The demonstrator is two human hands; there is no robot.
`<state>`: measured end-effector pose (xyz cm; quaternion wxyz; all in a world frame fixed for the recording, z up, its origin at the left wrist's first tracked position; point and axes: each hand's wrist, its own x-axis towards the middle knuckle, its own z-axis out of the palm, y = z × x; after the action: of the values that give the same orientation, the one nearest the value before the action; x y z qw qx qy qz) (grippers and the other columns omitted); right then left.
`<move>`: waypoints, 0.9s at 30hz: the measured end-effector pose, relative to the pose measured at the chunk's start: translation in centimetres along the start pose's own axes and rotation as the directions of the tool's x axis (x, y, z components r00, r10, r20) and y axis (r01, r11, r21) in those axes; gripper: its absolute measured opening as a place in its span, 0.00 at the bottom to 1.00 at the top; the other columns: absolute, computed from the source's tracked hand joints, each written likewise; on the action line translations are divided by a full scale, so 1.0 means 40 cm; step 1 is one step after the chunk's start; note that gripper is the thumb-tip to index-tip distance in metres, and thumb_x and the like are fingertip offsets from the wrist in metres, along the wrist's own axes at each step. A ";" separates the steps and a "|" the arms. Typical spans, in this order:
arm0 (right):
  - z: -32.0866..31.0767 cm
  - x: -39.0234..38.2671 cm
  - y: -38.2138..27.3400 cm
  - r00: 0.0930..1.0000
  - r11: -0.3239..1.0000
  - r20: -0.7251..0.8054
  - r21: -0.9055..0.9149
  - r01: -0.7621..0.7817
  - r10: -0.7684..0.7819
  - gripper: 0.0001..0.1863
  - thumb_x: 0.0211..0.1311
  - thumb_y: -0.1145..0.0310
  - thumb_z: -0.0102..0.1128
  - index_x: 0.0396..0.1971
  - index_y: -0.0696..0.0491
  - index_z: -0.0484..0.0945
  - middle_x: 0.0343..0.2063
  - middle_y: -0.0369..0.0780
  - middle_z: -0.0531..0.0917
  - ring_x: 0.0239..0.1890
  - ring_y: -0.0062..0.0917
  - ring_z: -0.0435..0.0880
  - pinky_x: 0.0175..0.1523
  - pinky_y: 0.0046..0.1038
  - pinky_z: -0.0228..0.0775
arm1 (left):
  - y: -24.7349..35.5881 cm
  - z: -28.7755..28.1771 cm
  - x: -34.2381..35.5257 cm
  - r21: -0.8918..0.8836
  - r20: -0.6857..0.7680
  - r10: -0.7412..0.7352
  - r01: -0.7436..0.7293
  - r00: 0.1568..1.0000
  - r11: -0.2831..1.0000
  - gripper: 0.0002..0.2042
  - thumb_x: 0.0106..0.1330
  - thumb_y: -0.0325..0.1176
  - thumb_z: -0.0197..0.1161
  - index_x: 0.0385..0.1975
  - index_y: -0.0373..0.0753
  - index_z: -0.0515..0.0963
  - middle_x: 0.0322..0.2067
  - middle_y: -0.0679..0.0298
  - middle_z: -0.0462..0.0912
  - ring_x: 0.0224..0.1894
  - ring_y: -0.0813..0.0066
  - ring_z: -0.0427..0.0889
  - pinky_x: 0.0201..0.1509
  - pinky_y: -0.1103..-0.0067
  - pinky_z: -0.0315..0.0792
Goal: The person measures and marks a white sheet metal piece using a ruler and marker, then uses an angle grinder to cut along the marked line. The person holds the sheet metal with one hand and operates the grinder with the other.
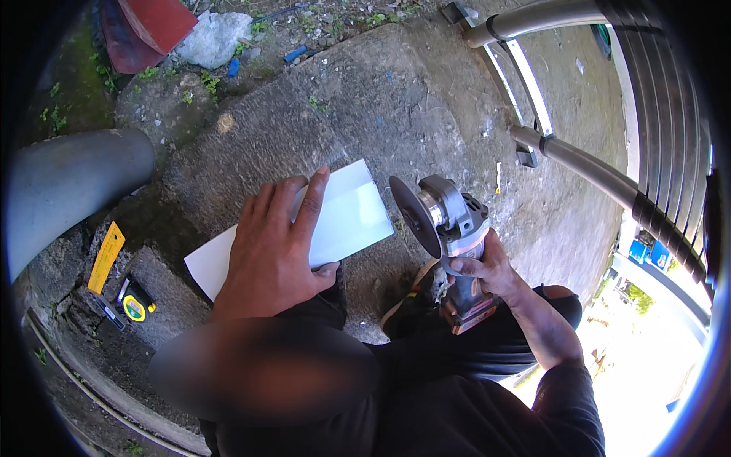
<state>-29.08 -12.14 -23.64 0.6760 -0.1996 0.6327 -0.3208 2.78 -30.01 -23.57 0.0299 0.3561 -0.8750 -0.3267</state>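
Observation:
My left hand (278, 236) lies across a smooth white rectangular panel (352, 209), gripping it with the fingers over the far side and the thumb at the near edge. Part of the panel is hidden beneath the hand. To the right, my right hand (487, 266) is wrapped around the body of a cordless angle grinder (461, 228). Its thin dark cutting disc (415, 217) stands upright, a short gap away from the panel's right end. Whether the disc is spinning cannot be made out.
A yellow-black tape measure (137, 303) and a yellow ruler-like strip (106, 257) lie at the left, below a thick grey pipe (84, 183). Metal tubes with a slatted panel (571, 156) stand at the right. A white rock (215, 38) and red sheet (148, 34) lie far left.

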 end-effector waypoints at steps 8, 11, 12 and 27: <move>-0.001 0.033 0.026 0.999 0.999 0.043 -0.051 0.006 -0.004 0.32 0.60 0.62 0.85 0.56 0.61 0.75 0.37 0.40 0.86 0.32 0.21 0.87 0.39 0.27 0.85 | -0.007 -0.006 0.008 -0.002 0.017 0.013 -0.013 1.000 1.000 0.58 0.40 0.31 0.85 0.80 0.40 0.62 0.61 0.50 0.75 0.63 0.45 0.76 0.71 0.54 0.69; -0.002 0.033 0.025 0.998 1.000 0.065 -0.027 0.008 -0.006 0.32 0.60 0.62 0.85 0.55 0.61 0.75 0.37 0.39 0.86 0.31 0.21 0.87 0.39 0.27 0.85 | -0.007 -0.008 0.007 -0.003 0.019 0.013 -0.013 1.000 1.000 0.57 0.41 0.31 0.84 0.79 0.39 0.63 0.61 0.50 0.75 0.62 0.46 0.76 0.71 0.53 0.69; -0.002 0.032 0.024 0.998 1.000 0.062 -0.026 0.009 -0.007 0.32 0.60 0.62 0.85 0.55 0.61 0.75 0.37 0.40 0.86 0.31 0.21 0.87 0.39 0.27 0.85 | -0.007 -0.008 0.007 -0.022 0.014 0.014 -0.014 1.000 1.000 0.57 0.41 0.31 0.84 0.79 0.39 0.63 0.61 0.50 0.75 0.63 0.46 0.76 0.71 0.53 0.69; -0.013 0.015 0.016 0.997 0.998 0.064 -0.058 0.040 -0.036 0.37 0.57 0.60 0.87 0.58 0.63 0.76 0.40 0.42 0.87 0.35 0.23 0.89 0.40 0.28 0.89 | -0.013 -0.008 0.000 -0.026 -0.009 -0.017 0.016 1.000 1.000 0.58 0.41 0.29 0.84 0.80 0.42 0.63 0.62 0.50 0.75 0.63 0.46 0.77 0.70 0.55 0.71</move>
<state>-29.46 -12.01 -24.57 0.6830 -0.2413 0.6165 -0.3083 3.19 -30.47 -23.61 0.0361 0.3644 -0.8675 -0.3367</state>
